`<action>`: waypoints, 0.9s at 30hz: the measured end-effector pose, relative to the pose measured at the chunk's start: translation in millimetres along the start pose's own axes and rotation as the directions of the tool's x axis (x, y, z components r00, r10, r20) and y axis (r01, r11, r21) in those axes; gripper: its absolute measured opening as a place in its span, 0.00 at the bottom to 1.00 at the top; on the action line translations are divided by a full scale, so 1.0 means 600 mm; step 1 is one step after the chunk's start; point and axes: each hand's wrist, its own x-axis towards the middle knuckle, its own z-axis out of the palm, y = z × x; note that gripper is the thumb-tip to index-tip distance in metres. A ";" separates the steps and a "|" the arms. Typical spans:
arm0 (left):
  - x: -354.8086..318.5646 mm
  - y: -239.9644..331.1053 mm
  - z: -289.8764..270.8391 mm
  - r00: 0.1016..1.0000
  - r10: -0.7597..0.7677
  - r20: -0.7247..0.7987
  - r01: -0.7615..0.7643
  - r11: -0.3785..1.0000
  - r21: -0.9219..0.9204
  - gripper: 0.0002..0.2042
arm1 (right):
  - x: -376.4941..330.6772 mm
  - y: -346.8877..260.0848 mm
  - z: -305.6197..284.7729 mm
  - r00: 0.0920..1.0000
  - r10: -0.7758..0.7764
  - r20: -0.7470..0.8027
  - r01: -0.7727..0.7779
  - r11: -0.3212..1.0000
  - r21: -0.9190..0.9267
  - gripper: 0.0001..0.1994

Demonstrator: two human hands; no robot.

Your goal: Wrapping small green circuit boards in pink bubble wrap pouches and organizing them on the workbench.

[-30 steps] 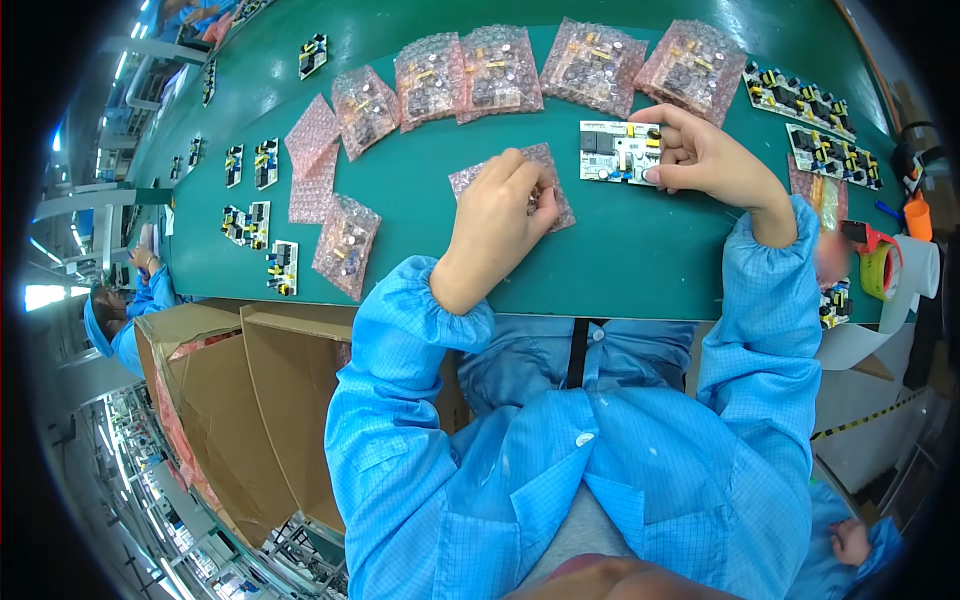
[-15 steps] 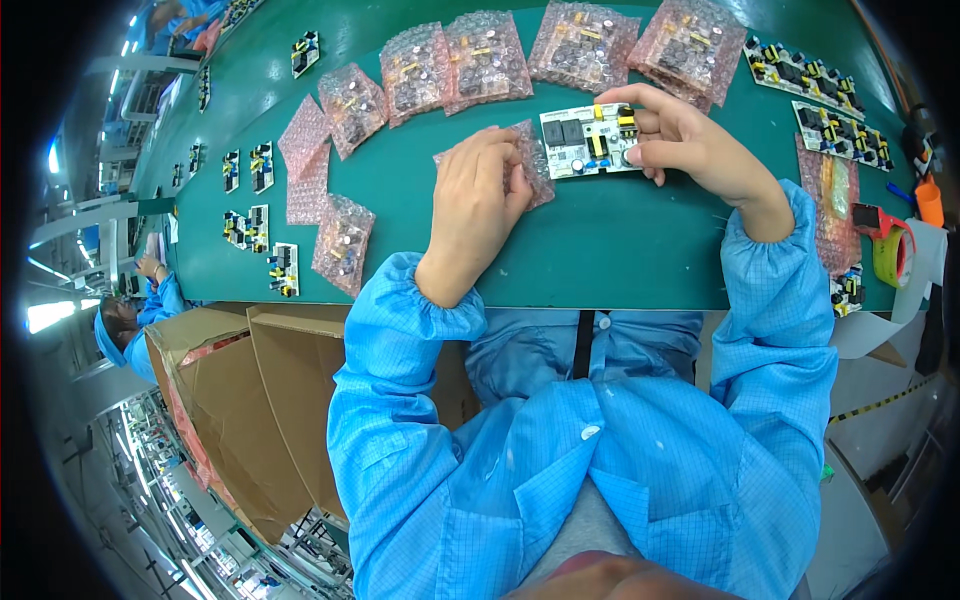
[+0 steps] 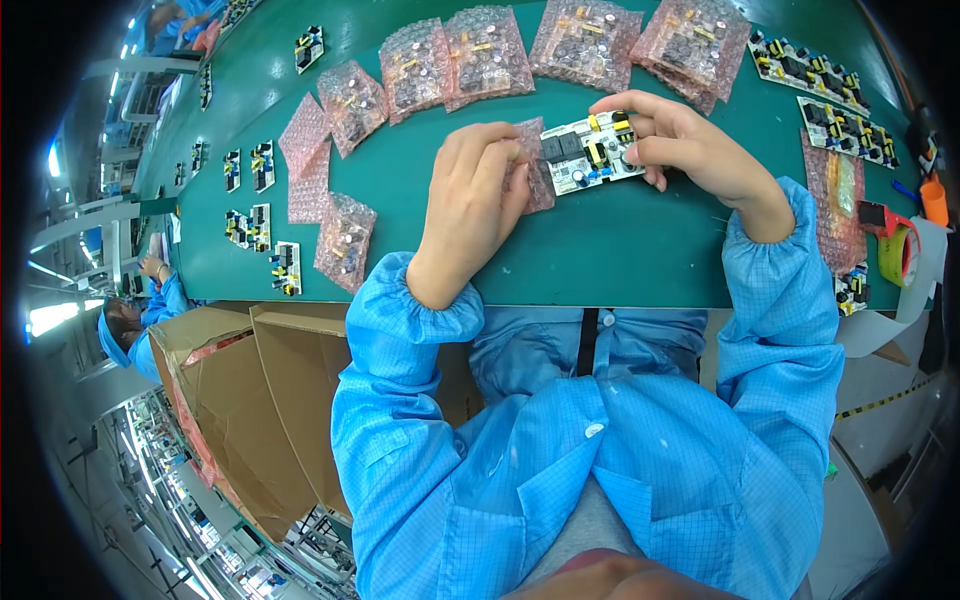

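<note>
In my right hand [image 3: 685, 145] is a white circuit board [image 3: 590, 152] with black, yellow and blue parts, gripped at its right end between thumb and fingers. My left hand [image 3: 475, 185] is closed on a pink bubble wrap bag [image 3: 537, 165], most of which is hidden behind the fingers. The board's left end meets the bag's right edge; I cannot tell whether it has entered the opening. Beyond my hands, bagged circuit boards [image 3: 488, 58] lie in an arc on the green table [image 3: 600, 250]. Another bagged board [image 3: 345, 240] lies left of my left hand.
Flat bubble wrap bags [image 3: 308, 170] and bare boards [image 3: 286, 268] lie at the left. More bare boards [image 3: 808, 72] line the right, near a tape dispenser [image 3: 890, 235]. An open cardboard box [image 3: 250, 400] stands below the table's front edge. A person [image 3: 140, 320] sits far left.
The circuit board has tilted slightly, its right end turning upward, and sits against the bag's edge. Both hands have barely shifted.
</note>
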 end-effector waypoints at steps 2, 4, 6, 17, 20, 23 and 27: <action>-0.002 0.002 -0.004 0.996 -0.086 -0.001 0.085 0.995 -0.053 0.10 | 0.000 0.000 0.000 1.000 0.008 0.006 -0.008 0.999 0.037 0.26; -0.003 -0.001 -0.001 0.996 -0.088 0.012 0.089 0.993 -0.075 0.09 | 0.000 -0.002 0.001 1.000 -0.007 0.006 0.007 0.999 0.049 0.26; -0.005 -0.001 0.001 0.996 -0.090 0.025 0.092 0.991 -0.098 0.09 | -0.002 -0.003 -0.001 1.000 0.000 0.009 -0.001 0.998 0.059 0.25; -0.008 0.001 0.013 0.999 -0.046 0.029 0.045 0.999 0.025 0.10 | -0.004 -0.009 0.012 0.995 0.034 -0.090 -0.025 0.995 0.096 0.24; -0.005 -0.004 0.020 0.999 0.006 -0.049 -0.004 0.999 0.041 0.11 | -0.004 -0.007 0.010 0.991 0.017 -0.130 -0.004 0.995 0.100 0.26; -0.013 0.000 0.020 0.997 -0.073 -0.016 0.074 0.996 0.039 0.11 | 0.000 -0.001 0.011 0.991 -0.030 -0.130 0.039 0.997 0.072 0.27; -0.015 -0.002 0.024 0.994 -0.097 -0.053 0.099 0.994 0.041 0.12 | 0.000 0.000 0.019 0.989 -0.068 -0.131 0.065 0.998 -0.024 0.28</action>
